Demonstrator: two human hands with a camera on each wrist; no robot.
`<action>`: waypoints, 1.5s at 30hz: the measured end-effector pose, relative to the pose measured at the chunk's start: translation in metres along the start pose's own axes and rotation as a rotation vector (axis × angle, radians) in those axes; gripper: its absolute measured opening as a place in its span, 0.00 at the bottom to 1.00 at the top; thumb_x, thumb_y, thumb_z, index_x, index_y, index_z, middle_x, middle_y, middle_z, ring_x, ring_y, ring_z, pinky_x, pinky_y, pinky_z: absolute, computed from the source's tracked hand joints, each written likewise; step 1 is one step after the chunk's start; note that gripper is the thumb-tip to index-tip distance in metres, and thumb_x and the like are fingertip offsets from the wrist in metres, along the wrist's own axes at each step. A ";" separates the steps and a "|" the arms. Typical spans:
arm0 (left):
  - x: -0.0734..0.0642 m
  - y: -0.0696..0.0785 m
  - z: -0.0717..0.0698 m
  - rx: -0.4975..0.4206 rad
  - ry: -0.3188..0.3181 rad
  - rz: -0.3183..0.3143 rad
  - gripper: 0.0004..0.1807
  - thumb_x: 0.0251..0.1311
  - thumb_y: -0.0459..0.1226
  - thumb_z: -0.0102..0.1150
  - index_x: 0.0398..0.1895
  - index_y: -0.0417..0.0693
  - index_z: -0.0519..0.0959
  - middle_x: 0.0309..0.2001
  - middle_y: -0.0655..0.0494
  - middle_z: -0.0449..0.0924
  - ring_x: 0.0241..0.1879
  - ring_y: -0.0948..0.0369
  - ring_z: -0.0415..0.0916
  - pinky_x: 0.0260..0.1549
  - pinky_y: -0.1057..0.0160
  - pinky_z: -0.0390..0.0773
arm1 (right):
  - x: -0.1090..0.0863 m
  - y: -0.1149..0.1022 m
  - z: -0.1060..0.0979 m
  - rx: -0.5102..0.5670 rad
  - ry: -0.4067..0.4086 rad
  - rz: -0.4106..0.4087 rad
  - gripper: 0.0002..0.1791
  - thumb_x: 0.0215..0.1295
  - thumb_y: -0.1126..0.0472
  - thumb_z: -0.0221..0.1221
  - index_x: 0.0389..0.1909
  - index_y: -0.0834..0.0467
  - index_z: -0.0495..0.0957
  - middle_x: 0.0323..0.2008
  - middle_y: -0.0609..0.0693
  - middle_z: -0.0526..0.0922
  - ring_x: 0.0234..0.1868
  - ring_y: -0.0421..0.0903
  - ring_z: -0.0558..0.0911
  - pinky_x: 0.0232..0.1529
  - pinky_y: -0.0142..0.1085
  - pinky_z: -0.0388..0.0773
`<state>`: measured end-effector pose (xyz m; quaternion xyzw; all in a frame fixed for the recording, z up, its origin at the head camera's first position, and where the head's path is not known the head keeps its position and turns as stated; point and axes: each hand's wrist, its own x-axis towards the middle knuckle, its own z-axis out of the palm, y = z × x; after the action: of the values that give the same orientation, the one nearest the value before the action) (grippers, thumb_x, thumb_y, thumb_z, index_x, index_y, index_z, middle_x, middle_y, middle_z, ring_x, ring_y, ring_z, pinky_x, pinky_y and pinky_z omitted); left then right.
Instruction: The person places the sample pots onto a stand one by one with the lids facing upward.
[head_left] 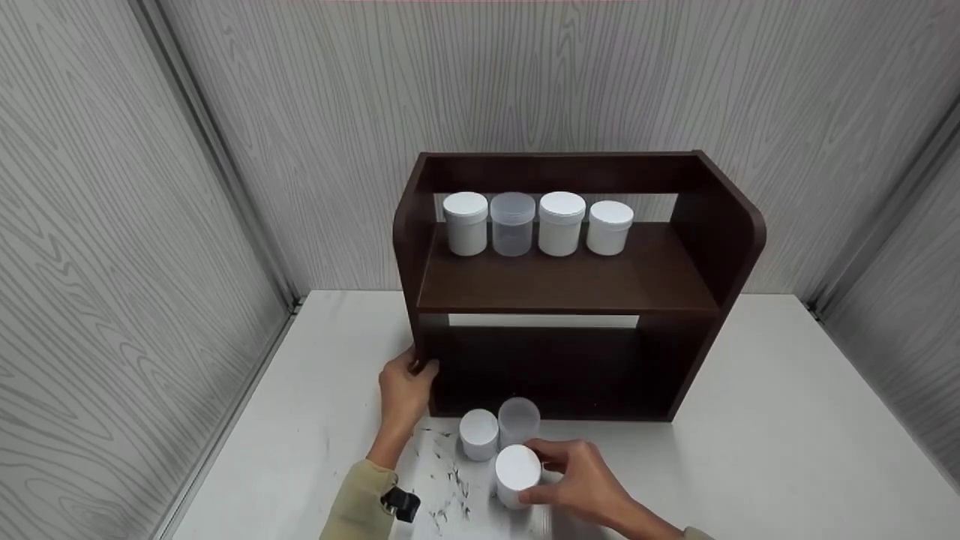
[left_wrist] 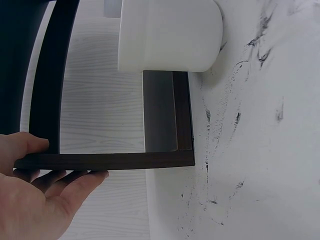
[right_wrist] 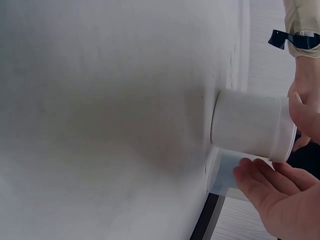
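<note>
My left hand [head_left: 403,390] grips the left side panel of a dark brown two-tier shelf [head_left: 570,281]. In the left wrist view, the thumb lies on one side of the panel and the fingers on the other. Near the front, my right hand [head_left: 583,480] holds a white lidded jar [head_left: 517,472] between thumb and fingers. That jar stands upright on the table, as the right wrist view shows. Just behind it are a smaller white jar [head_left: 478,435] and a translucent jar [head_left: 519,420], side by side before the shelf's lower opening.
On the upper tier stand several jars in a row: a white jar [head_left: 466,225], a translucent jar [head_left: 513,225] and two more white ones. Dark scuff marks run over the white table [head_left: 300,420]. Grey wood-grain walls [head_left: 300,112] enclose it at the back and sides.
</note>
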<state>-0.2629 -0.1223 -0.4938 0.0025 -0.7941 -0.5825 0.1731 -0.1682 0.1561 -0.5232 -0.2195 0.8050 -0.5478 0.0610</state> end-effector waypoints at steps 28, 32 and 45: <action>0.000 0.002 0.000 0.000 0.004 -0.041 0.25 0.70 0.32 0.61 0.66 0.24 0.75 0.58 0.31 0.82 0.58 0.42 0.82 0.57 0.47 0.81 | 0.001 0.013 -0.001 0.193 -0.062 0.011 0.42 0.50 0.67 0.81 0.66 0.73 0.76 0.65 0.68 0.78 0.63 0.60 0.81 0.60 0.42 0.80; 0.000 0.001 0.000 0.002 0.006 -0.041 0.24 0.69 0.31 0.61 0.65 0.24 0.75 0.57 0.31 0.82 0.57 0.42 0.82 0.56 0.47 0.82 | 0.001 0.013 -0.001 0.199 -0.063 0.006 0.41 0.50 0.67 0.81 0.66 0.72 0.77 0.64 0.67 0.80 0.62 0.59 0.82 0.60 0.42 0.80; -0.002 0.000 0.001 -0.009 0.002 -0.012 0.25 0.70 0.29 0.60 0.66 0.23 0.74 0.59 0.29 0.80 0.60 0.40 0.80 0.58 0.45 0.80 | -0.002 0.006 -0.002 0.230 -0.070 0.017 0.38 0.49 0.67 0.81 0.64 0.69 0.80 0.59 0.59 0.85 0.59 0.54 0.84 0.60 0.43 0.80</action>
<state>-0.2616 -0.1212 -0.4943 0.0072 -0.7914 -0.5870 0.1704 -0.1686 0.1608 -0.5286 -0.2235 0.7360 -0.6279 0.1185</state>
